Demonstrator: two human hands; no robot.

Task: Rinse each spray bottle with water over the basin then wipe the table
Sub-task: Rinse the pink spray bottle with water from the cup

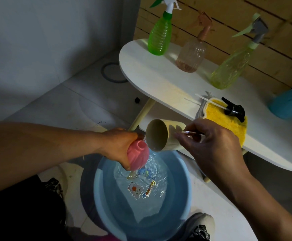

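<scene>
Over the blue basin at lower centre, the left hand grips a pink bottle; just beside it the right hand grasps a tipped beige cup, water spilling down. Water and stickers show in the basin.

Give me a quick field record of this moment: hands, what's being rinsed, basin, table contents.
left hand: grips the pink bottle, sprayer off, over the basin
right hand: holds the beige cup by its handle, tipped toward the pink bottle
water: falling past the bottle into the blue basin
basin: on the floor, holds water
table: green spray bottle, pink clear spray bottle, yellow-green spray bottle, yellow cloth with black sprayer head on it, blue bottle at right edge
wiping: not yet begun
</scene>
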